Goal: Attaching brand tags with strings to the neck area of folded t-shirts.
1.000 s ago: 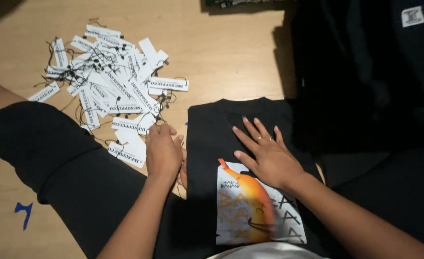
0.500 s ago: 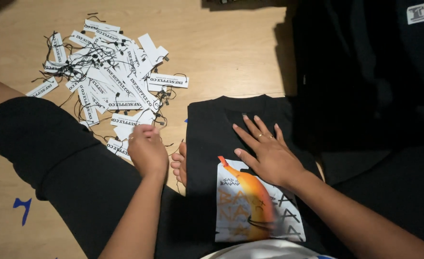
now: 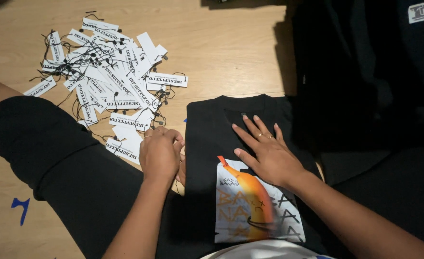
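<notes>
The right hand (image 3: 265, 152) lies flat on the folded black T-shirt (image 3: 211, 144), fingers spread, just above the banana print (image 3: 250, 204); it has not moved since the earlier frames. The left hand (image 3: 160, 154) sits at the shirt's left edge, fingers curled together; whether they pinch anything I cannot tell. A second ago it was in much the same spot, then drifted up toward the pile of white hang tags (image 3: 111, 81) and has come back. The shirt lies on the wooden floor (image 3: 231, 52), beside the person's black-clad leg (image 3: 44, 148)
</notes>
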